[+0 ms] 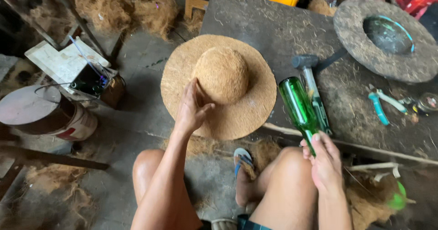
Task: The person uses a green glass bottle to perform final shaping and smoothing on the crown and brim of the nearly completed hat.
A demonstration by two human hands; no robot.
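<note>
Left hand on fibre hat, right hand holding green bottle by its neck.

Your left hand rests on the round tan wide-brimmed hat of coarse coconut fibre, fingers loosely curled against the crown; the hat overhangs the dark surface. It looks light, springy and rough: hold crown or brim. Your right hand has fingers closed around the green glass bottle, which likely is smooth, rigid, breakable.

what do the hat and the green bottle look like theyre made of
Hat: seemingly coarse plant fibre, maybe coir, matted and matte tan, with fuzzy strands showing at the brim. Bottle: likely glass, glossy see-through green with bright highlights, held by its neck in the right hand.
</note>
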